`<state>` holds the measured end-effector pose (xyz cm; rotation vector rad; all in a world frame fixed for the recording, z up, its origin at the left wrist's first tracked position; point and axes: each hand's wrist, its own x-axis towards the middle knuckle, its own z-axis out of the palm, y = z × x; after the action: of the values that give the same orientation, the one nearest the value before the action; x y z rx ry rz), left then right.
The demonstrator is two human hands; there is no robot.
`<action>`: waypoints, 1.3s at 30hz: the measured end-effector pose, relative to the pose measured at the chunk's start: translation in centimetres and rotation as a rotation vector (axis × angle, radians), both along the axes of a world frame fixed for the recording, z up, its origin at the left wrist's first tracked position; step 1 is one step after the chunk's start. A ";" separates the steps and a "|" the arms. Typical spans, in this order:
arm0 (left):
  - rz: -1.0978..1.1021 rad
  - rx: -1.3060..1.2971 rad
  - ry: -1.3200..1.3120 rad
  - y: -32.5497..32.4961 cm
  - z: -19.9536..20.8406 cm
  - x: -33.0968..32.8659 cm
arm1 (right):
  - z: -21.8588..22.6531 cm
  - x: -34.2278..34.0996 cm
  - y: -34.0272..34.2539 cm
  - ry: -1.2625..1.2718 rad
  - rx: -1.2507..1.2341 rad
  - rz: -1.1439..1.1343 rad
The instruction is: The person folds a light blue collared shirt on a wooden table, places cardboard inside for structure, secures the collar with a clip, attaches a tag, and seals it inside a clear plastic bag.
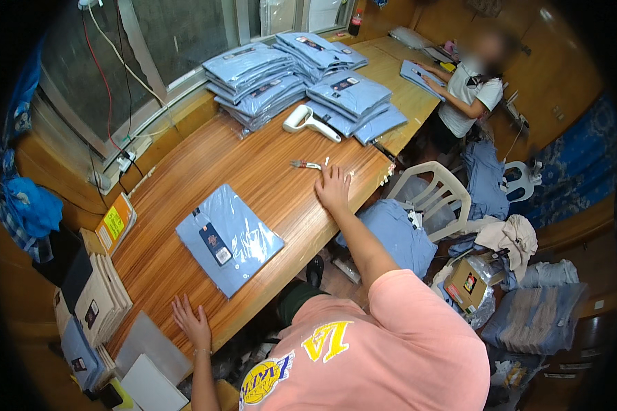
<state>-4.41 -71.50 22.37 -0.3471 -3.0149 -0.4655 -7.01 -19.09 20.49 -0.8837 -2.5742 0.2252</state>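
Observation:
A folded light-blue shirt in a clear plastic bag (230,240) lies flat on the striped wooden table (178,171), with a dark tag on its front. My left hand (192,325) rests on the table's near edge, fingers spread, holding nothing, beside a clear plastic sheet (154,346). Farther right, my right hand (334,190) lies on the tabletop with its fingers stretched out. Its fingertips are at the end of a small pair of thread snips (306,164); whether they touch is hard to tell. A white lint roller (312,123) lies beyond.
Stacks of bagged blue shirts (253,85) stand at the back by the window. Beige bagged garments (103,301) fill the left end. A person (469,96) handles a blue shirt (418,77) at the far right. A white plastic chair (442,195) stands right of the table.

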 end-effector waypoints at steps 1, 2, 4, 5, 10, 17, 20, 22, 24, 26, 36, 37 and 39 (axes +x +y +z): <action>0.002 -0.001 -0.001 -0.2 0.1 0.1 | 0.1 0.0 -0.2 -0.001 0.000 0.004; 0.001 0.009 0.004 0.2 0.2 -0.1 | 0.2 0.0 -0.2 -0.006 0.002 0.000; 0.001 0.018 0.006 0.1 0.1 0.1 | 0.2 0.1 -0.2 -0.014 0.007 -0.006; -0.002 0.026 0.006 0.2 0.1 0.0 | 0.2 0.1 0.0 -0.017 0.020 -0.006; -0.001 0.024 0.024 0.0 -0.2 -0.1 | 0.4 0.0 -0.2 -0.037 0.011 -0.014; -0.006 0.018 0.023 0.0 -0.1 0.0 | 0.2 -0.1 -0.1 -0.033 -0.020 -0.001; -0.010 0.008 0.025 0.0 -0.2 -0.1 | 0.3 0.0 0.0 -0.050 -0.035 -0.005; -0.017 0.005 0.031 0.0 -0.2 -0.2 | 0.3 0.1 0.1 -0.053 -0.028 -0.013; -0.027 0.008 0.040 0.0 -0.2 -0.2 | 0.2 0.1 0.1 -0.047 -0.028 -0.006; -0.019 0.008 0.039 0.0 -0.2 -0.1 | 0.2 0.1 0.0 -0.044 -0.031 -0.002; -0.026 0.012 0.029 0.0 -0.4 -0.2 | -0.3 0.2 0.3 -0.010 -0.001 0.000; -0.025 0.010 0.031 0.1 -0.3 -0.2 | -0.3 0.2 0.5 0.000 0.008 0.000; -0.012 0.008 0.032 0.5 0.0 0.1 | -0.2 0.2 0.4 -0.001 0.018 0.004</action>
<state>-4.29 -71.02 22.41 -0.3685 -2.9808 -0.4686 -6.81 -18.72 20.30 -0.8731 -2.5750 0.2024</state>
